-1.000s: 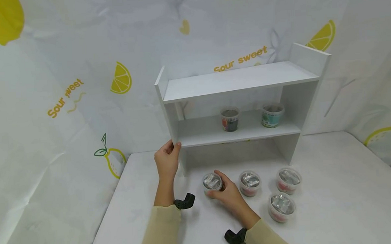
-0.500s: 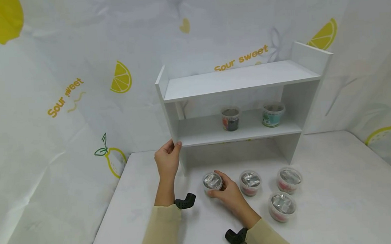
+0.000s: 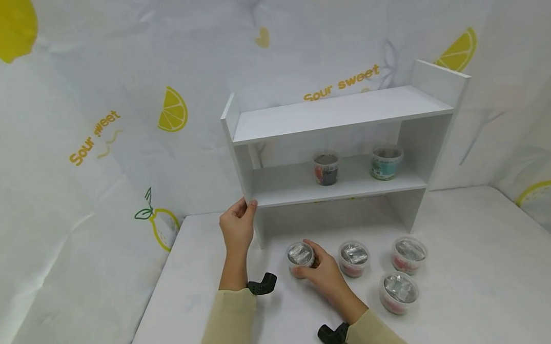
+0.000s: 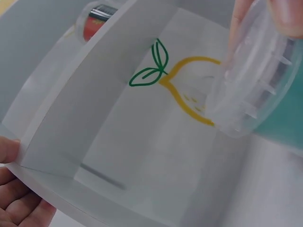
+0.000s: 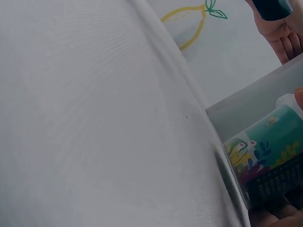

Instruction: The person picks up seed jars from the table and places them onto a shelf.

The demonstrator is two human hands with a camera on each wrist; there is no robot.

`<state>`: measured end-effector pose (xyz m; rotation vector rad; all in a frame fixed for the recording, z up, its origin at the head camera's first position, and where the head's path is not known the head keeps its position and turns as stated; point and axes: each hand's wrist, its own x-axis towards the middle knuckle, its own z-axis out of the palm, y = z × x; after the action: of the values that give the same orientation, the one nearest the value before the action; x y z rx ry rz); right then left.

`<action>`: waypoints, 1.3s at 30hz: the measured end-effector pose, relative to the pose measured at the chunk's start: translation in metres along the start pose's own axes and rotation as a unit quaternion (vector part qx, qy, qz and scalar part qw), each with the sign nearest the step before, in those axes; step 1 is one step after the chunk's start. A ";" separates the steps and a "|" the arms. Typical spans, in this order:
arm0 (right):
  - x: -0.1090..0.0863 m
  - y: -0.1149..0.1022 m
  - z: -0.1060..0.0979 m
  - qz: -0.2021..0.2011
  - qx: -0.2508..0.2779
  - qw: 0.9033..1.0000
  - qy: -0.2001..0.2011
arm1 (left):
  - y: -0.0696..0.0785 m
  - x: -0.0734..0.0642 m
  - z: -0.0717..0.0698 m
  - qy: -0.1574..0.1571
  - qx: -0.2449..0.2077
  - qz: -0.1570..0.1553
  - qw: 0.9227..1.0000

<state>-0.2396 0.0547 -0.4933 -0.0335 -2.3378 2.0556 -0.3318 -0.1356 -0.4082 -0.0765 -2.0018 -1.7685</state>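
Observation:
My left hand [image 3: 238, 226] pinches the left side panel of a white tabletop shelf [image 3: 342, 115], thumb in front and fingers behind. In the left wrist view, those fingers [image 4: 21, 198] lie along the panel's outer edge. My right hand [image 3: 323, 272] grips a small round plastic tub [image 3: 300, 254] with a clear lid and silvery contents on top. It stands on the table before the shelf's left part. The right wrist view shows the tub's teal printed label [image 5: 272, 142] between thumb and fingers. Several like tubs sit to its right, the nearest tub [image 3: 353, 259] beside my right hand.
Two tubs stand on the middle shelf board, a dark-and-red tub [image 3: 326, 170] and a teal tub [image 3: 386, 163]. Two pinkish tubs, one behind [image 3: 408, 255] and one in front [image 3: 398, 293], are on the right of the white table [image 3: 483, 281]. A lemon-print sheet [image 3: 113, 61] hangs behind.
Both hands keep their places, the left on the shelf panel and the right around the tub. Only a slight shift of the head view shows.

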 end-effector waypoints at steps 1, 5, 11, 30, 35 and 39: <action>0.000 -0.001 0.000 -0.003 0.005 1.000 0.001 | 0.000 0.000 0.000 -0.001 0.000 0.001 1.000; 0.002 -0.008 -0.001 -0.024 0.018 1.000 0.007 | 0.002 0.000 0.001 -0.002 0.004 0.001 1.000; 0.001 -0.032 -0.007 -0.077 0.019 0.996 0.034 | 0.001 0.000 0.000 -0.004 0.008 -0.006 1.000; 0.072 -0.154 -0.017 -0.156 0.009 0.988 0.003 | 0.000 0.000 0.001 -0.006 -0.001 -0.003 1.000; 0.093 -0.160 -0.012 -0.128 -0.033 0.991 0.004 | 0.001 -0.001 0.002 -0.006 0.000 0.008 1.000; 0.106 -0.157 -0.005 -0.104 -0.063 0.993 0.000 | 0.000 -0.002 0.001 -0.001 0.002 0.011 1.000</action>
<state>-0.3451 0.0430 -0.3360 0.2001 -2.3539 1.8120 -0.3307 -0.1339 -0.4089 -0.0985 -1.9977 -1.7527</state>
